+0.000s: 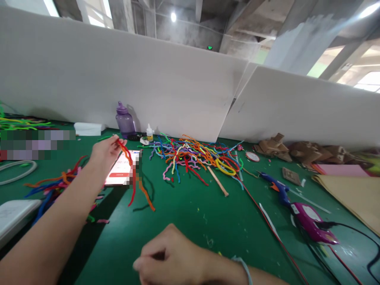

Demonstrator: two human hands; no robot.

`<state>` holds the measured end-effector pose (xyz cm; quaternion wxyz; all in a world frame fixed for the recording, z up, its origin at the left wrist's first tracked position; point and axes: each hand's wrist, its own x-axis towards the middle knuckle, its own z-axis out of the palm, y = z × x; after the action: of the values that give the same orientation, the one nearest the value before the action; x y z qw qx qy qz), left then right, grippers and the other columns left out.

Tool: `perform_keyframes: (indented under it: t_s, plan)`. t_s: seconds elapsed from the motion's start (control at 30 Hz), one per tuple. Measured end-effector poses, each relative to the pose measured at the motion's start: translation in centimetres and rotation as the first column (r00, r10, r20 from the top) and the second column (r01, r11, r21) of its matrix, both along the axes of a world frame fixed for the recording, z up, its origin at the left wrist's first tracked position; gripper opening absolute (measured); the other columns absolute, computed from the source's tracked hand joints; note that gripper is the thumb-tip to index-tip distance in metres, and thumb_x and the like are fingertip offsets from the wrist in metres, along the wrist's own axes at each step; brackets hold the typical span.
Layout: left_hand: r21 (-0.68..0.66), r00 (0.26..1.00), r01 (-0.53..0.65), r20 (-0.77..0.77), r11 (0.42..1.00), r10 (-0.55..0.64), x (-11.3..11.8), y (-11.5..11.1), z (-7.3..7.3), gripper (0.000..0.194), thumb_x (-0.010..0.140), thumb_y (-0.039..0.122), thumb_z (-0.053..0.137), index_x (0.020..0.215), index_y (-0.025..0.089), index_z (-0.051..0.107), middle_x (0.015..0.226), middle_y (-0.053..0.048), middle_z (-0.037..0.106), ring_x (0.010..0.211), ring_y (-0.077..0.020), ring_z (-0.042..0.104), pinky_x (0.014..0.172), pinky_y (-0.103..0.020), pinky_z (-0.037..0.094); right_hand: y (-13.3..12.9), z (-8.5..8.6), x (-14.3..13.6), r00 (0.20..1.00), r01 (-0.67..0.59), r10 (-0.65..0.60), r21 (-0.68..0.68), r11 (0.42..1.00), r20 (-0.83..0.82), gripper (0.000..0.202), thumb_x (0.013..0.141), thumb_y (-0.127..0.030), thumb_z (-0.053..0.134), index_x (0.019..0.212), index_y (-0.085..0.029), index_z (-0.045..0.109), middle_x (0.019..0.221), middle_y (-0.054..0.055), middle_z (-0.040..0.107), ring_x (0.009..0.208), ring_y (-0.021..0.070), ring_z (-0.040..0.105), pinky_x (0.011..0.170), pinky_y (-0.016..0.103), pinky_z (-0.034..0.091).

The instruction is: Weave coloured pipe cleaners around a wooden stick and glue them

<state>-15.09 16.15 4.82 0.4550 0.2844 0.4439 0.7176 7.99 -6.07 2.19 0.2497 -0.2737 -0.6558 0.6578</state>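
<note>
My left hand (pixel 107 152) is raised over the left part of the table, pinching a red and an orange pipe cleaner near their upper ends. The red pipe cleaner (pixel 133 188) hangs down with its tip bent to the left. The orange pipe cleaner (pixel 146 194) dangles beside it to the right. Behind them lies a lit phone (pixel 120 166) with a timer on its screen, partly covered by my hand. At the bottom middle, my right hand (pixel 175 257) rests in a loose fist, and no object shows in it.
A tangled heap of colourful pipe cleaners (pixel 190 154) lies mid-table, with a wooden stick (pixel 218 181) before it. A purple bottle (pixel 125 120) and a small glue bottle (pixel 149 133) stand behind. On the right is a corded glue gun (pixel 311 221). Another pile (pixel 63 180) sits left.
</note>
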Motion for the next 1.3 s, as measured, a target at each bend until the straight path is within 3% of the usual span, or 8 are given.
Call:
perform_keyframes:
  t_s: [0.17,0.37,0.5,0.63,0.9,1.07,1.2,1.3]
  plan:
    - [-0.093,0.995,0.067,-0.074,0.993,-0.074,-0.3,-0.5,0.9,0.027,0.090,0.028,0.056,0.113,0.013,0.056,0.110,-0.008,0.059,0.092,-0.0196,0.061,0.078,-0.039,0.053,0.6,0.0,-0.1,0.973,0.208,-0.220,0.138,0.968,0.074,0.035,0.083,-0.024,0.052,0.049,-0.016,0.051,0.042,-0.006,0.041,0.039,0.0044,0.035,0.039,0.017,0.024]
    - [-0.073,0.917,0.285,-0.269,0.956,-0.294,6.5,-3.5,3.1,0.007,0.064,0.012,0.072,0.063,0.011,0.066,0.061,-0.002,0.062,0.062,-0.0146,0.058,0.064,-0.028,0.047,5.4,0.4,2.0,0.820,0.568,-0.571,0.058,0.821,0.050,0.028,0.084,-0.040,0.053,0.070,-0.016,0.057,0.053,-0.005,0.048,0.046,0.0074,0.046,0.045,0.019,0.034]
    - [-0.053,0.818,0.403,-0.427,0.914,-0.385,11.2,-7.2,3.8,0.013,0.059,0.017,0.076,0.053,0.014,0.065,0.057,0.001,0.060,0.061,-0.0123,0.052,0.060,-0.025,0.039,6.8,0.8,3.0,0.859,0.509,-0.510,-0.021,0.860,-0.042,0.038,0.086,-0.049,0.047,0.098,-0.015,0.060,0.080,0.003,0.061,0.070,0.0137,0.060,0.053,0.022,0.042]
    - [-0.079,0.674,0.502,-0.588,0.861,-0.447,13.2,-9.3,3.7,0.019,0.067,0.024,0.071,0.052,0.016,0.061,0.055,0.003,0.055,0.058,-0.0111,0.046,0.058,-0.025,0.034,6.3,1.0,2.8,0.895,0.426,-0.431,-0.072,0.902,-0.110,0.034,0.084,-0.048,0.052,0.082,-0.015,0.061,0.070,0.002,0.062,0.069,0.0153,0.061,0.062,0.026,0.046]
    - [-0.205,0.727,0.655,-0.093,0.727,-0.681,13.6,-9.6,3.4,0.013,0.064,0.024,0.073,0.065,0.013,0.065,0.068,-0.002,0.061,0.065,-0.0132,0.056,0.067,-0.027,0.043,5.5,-0.7,1.6,0.820,0.548,-0.554,-0.079,0.832,-0.143,0.040,0.090,-0.045,0.042,0.060,-0.019,0.045,0.047,-0.007,0.044,0.038,0.0085,0.049,0.045,0.021,0.038]
    - [-0.177,0.753,0.629,-0.107,0.757,-0.650,14.1,-9.9,3.1,0.012,0.066,0.023,0.069,0.062,0.015,0.061,0.065,-0.001,0.060,0.063,-0.0135,0.055,0.064,-0.027,0.043,5.1,-0.9,1.6,0.768,0.636,-0.638,0.175,0.751,-0.056,0.039,0.094,-0.038,0.036,0.060,-0.020,0.043,0.048,-0.005,0.043,0.043,0.0084,0.048,0.046,0.019,0.038]
    - [-0.022,0.751,0.462,-0.523,0.887,-0.404,14.1,-10.0,2.9,0.013,0.071,0.027,0.069,0.065,0.018,0.061,0.067,0.001,0.058,0.065,-0.0143,0.052,0.063,-0.026,0.038,5.2,-0.6,1.9,0.754,0.651,-0.656,0.186,0.736,-0.039,0.037,0.094,-0.036,0.035,0.062,-0.020,0.044,0.049,-0.005,0.043,0.042,0.0087,0.048,0.045,0.019,0.037]
    - [-0.070,0.654,0.547,-0.587,0.834,-0.478,13.7,-9.7,3.0,0.018,0.077,0.036,0.064,0.075,0.018,0.066,0.076,-0.002,0.062,0.077,-0.0180,0.056,0.071,-0.028,0.041,5.3,-0.5,2.0,0.754,0.648,-0.656,0.204,0.734,-0.032,0.039,0.094,-0.036,0.035,0.061,-0.019,0.045,0.049,-0.005,0.045,0.043,0.0087,0.048,0.047,0.020,0.039]
